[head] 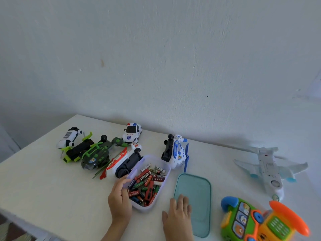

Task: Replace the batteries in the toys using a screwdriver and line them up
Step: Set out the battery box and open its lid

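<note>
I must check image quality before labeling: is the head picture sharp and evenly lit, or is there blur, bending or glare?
Head view: light soft and even, with no harsh glare; the table edges bend from the wide lens; battery box labels are partly readable; the toy phone and toy airplane look softer near the frame edge.

White table; toys, battery box, lid.

Soft, even daylight on the pale wall and tabletop; faint shadows along the far edge (wide-angle bending shows there); right corner objects slightly blurred.
</note>
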Action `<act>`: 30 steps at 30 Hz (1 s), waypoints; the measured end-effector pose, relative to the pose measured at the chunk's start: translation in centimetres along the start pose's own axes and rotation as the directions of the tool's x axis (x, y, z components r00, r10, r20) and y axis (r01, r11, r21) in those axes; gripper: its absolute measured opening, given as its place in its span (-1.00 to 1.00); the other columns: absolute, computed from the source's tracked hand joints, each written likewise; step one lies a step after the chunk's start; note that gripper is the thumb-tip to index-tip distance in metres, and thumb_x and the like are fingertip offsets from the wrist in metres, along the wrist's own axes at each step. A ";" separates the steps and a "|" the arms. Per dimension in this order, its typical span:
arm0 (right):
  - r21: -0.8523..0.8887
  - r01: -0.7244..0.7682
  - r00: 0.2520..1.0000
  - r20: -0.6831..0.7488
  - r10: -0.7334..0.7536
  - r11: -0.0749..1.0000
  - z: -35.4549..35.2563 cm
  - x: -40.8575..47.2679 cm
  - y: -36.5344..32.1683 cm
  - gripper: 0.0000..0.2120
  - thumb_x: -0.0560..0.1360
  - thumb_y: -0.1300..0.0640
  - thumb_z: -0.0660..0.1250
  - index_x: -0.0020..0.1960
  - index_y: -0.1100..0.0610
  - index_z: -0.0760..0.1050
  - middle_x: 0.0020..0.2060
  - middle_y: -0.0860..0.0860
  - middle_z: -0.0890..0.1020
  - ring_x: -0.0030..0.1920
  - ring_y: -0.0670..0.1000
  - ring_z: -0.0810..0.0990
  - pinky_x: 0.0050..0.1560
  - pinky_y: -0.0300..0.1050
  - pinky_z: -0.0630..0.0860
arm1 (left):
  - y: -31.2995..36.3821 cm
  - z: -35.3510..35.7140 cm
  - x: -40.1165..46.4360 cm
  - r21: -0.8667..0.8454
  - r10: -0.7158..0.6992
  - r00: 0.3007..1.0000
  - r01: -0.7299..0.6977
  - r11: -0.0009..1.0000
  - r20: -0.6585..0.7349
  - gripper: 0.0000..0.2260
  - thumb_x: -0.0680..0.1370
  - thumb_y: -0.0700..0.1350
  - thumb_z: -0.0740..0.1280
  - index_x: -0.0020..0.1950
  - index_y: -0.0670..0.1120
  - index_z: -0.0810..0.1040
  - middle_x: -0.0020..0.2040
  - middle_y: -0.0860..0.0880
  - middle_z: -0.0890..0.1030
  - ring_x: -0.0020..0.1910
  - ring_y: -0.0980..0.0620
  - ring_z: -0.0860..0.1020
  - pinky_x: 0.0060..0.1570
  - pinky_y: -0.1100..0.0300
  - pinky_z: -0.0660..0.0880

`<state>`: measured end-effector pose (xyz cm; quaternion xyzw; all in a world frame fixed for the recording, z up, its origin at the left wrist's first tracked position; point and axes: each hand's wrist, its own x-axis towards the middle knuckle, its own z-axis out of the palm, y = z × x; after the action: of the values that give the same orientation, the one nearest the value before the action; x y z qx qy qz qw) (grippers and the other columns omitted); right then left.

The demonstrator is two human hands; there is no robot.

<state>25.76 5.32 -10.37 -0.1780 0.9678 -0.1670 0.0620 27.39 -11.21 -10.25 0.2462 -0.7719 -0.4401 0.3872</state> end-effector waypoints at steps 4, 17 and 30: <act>-0.027 0.005 0.998 -0.068 -0.007 1.000 0.3 -0.3 0.7 -0.62 0.40 -0.08 0.09 0.03 0.18 0.40 -0.06 0.32 0.66 -0.13 0.27 0.68 -0.18 0.06 0.59 | -0.6 0.0 0.3 0.012 0.000 0.997 -0.001 1.000 0.077 -0.69 0.54 -0.47 0.18 0.13 -0.22 0.60 0.11 -0.01 0.59 0.14 -0.05 0.55 0.11 0.51 0.40; -0.049 -0.126 0.983 -0.143 0.118 0.991 -0.1 0.8 3.2 -0.17 0.39 -0.48 -0.23 0.28 0.11 0.33 0.16 0.20 0.61 0.09 0.17 0.62 -0.04 0.09 0.36 | 0.2 0.4 1.1 0.160 0.095 0.959 -0.141 0.977 0.268 -0.48 0.57 0.08 -0.02 0.22 -0.17 0.58 0.12 -0.04 0.61 -0.01 0.06 0.54 -0.20 0.45 0.32; -0.080 -0.134 0.973 -0.197 0.116 0.988 -0.2 0.8 3.2 -0.24 0.43 -0.47 -0.21 0.23 0.08 0.35 0.08 0.18 0.65 0.04 0.17 0.64 -0.03 0.10 0.38 | -0.7 -0.7 0.6 0.107 0.127 0.897 -0.188 0.976 0.423 -0.44 0.51 0.23 0.04 0.32 -0.08 0.48 0.19 0.11 0.46 0.08 0.12 0.51 -0.18 0.55 0.36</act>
<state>23.97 7.91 -11.37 -0.1025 0.9852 -0.1340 -0.0295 27.65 -12.35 -10.43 0.1114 -0.8836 -0.3921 0.2306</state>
